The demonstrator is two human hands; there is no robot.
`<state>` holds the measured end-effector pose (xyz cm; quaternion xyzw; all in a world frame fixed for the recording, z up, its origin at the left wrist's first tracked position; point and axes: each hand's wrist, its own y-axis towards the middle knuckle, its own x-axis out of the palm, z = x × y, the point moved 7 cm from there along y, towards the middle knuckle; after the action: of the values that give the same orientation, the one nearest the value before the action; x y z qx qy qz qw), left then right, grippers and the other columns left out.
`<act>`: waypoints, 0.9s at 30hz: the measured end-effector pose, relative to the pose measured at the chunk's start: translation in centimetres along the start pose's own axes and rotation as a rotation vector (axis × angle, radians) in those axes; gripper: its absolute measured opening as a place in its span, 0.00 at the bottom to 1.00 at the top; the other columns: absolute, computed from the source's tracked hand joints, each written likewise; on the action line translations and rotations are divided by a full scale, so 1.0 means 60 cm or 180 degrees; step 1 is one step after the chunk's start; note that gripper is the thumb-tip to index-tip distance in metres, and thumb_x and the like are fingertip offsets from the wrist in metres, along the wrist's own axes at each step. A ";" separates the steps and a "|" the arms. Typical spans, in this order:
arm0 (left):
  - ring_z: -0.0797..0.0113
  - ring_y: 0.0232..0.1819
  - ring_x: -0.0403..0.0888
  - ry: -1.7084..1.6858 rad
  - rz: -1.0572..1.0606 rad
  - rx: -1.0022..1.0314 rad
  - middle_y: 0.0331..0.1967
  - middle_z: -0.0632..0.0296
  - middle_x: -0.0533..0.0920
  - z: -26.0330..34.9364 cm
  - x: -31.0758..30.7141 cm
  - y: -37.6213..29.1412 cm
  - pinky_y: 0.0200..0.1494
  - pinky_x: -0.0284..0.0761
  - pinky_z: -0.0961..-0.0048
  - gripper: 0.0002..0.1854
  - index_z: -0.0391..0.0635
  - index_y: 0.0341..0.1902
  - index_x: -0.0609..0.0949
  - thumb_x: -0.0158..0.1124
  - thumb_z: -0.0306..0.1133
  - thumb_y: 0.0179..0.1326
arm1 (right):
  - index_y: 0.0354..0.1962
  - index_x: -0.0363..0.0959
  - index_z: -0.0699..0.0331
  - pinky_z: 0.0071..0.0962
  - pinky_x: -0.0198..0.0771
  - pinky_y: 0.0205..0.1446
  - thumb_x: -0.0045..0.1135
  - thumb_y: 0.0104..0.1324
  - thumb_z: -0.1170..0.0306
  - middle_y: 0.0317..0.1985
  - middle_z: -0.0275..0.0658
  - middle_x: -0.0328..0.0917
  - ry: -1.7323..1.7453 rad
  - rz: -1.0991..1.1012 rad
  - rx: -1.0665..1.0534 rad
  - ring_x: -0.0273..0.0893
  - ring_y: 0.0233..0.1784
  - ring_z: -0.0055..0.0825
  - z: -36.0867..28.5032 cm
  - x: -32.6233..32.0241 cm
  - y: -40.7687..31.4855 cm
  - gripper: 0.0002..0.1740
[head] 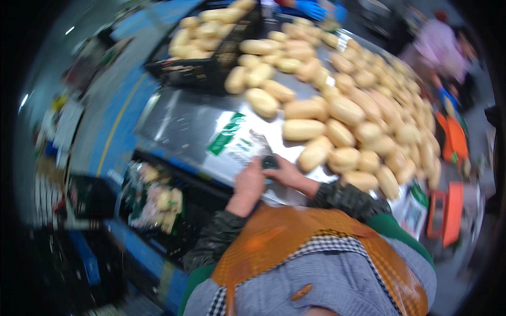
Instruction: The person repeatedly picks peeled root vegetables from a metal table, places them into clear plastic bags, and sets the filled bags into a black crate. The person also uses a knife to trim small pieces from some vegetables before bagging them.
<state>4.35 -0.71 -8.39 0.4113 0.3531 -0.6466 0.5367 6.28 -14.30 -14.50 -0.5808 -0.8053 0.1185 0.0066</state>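
My left hand (250,179) grips the gathered edge of a clear plastic bag (241,152) with green print. Close beside it, my right hand (287,173) is pinched on the same bag, at a small dark patch that is too blurred to identify. The bag lies flat on a metal table (178,114), and no contents show in it. Many pale yellow potatoes (346,110) are heaped on the table just beyond and to the right of my hands.
A black plastic crate (197,65) of potatoes stands at the table's far left. Below the left edge, another black crate (185,221) holds plastic and potato pieces. A person's blue-gloved hand (312,8) is across the table. Orange scales (452,213) and a person in pink (440,49) are at right.
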 end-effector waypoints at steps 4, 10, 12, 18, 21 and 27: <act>0.44 0.39 0.83 -0.0030 0.0782 0.0355 0.40 0.51 0.82 0.016 -0.048 -0.007 0.40 0.78 0.50 0.16 0.44 0.52 0.77 0.61 0.30 0.59 | 0.53 0.74 0.68 0.34 0.73 0.56 0.70 0.59 0.64 0.47 0.47 0.83 -0.0012 0.0094 0.0148 0.80 0.50 0.33 0.015 -0.003 -0.001 0.27; 0.47 0.42 0.76 0.0268 0.0553 0.0662 0.41 0.51 0.75 0.038 -0.021 -0.028 0.42 0.75 0.53 0.17 0.44 0.50 0.77 0.62 0.29 0.56 | 0.43 0.81 0.67 0.32 0.76 0.51 0.61 0.63 0.68 0.41 0.46 0.86 -0.0452 0.0006 0.0582 0.83 0.45 0.34 0.032 0.011 0.005 0.13; 0.47 0.42 0.76 0.0317 0.0541 0.0626 0.41 0.52 0.75 0.033 -0.008 -0.034 0.42 0.74 0.53 0.18 0.45 0.51 0.76 0.63 0.28 0.55 | 0.43 0.81 0.68 0.32 0.76 0.50 0.60 0.63 0.68 0.40 0.47 0.86 -0.0296 -0.0036 0.0652 0.83 0.45 0.34 0.037 0.020 0.008 0.14; 0.48 0.41 0.77 0.0407 0.0579 0.0393 0.37 0.54 0.77 0.017 -0.014 -0.029 0.40 0.76 0.53 0.13 0.46 0.46 0.77 0.59 0.27 0.55 | 0.45 0.79 0.71 0.36 0.79 0.40 0.58 0.63 0.67 0.32 0.48 0.85 -0.0508 -0.0104 0.0769 0.85 0.33 0.37 0.054 0.017 0.007 0.17; 0.46 0.44 0.78 -0.0111 0.1241 0.0444 0.38 0.52 0.78 0.027 -0.066 -0.036 0.42 0.75 0.53 0.10 0.44 0.43 0.79 0.56 0.23 0.57 | 0.42 0.79 0.70 0.38 0.79 0.39 0.56 0.62 0.68 0.28 0.48 0.84 -0.0406 0.0091 0.0667 0.86 0.33 0.39 0.049 0.015 0.006 0.15; 0.42 0.42 0.72 -0.0139 0.1131 0.0951 0.36 0.48 0.73 0.056 -0.061 -0.040 0.45 0.69 0.51 0.06 0.38 0.38 0.74 0.56 0.21 0.57 | 0.36 0.80 0.74 0.39 0.79 0.41 0.60 0.61 0.59 0.31 0.52 0.85 -0.0288 -0.0400 0.1156 0.85 0.34 0.42 0.054 0.046 0.007 0.21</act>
<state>1.79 -1.81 -3.66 0.5278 0.1638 -0.5958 0.5828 5.31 -12.19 -18.09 -0.5127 -0.8049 0.2872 0.0825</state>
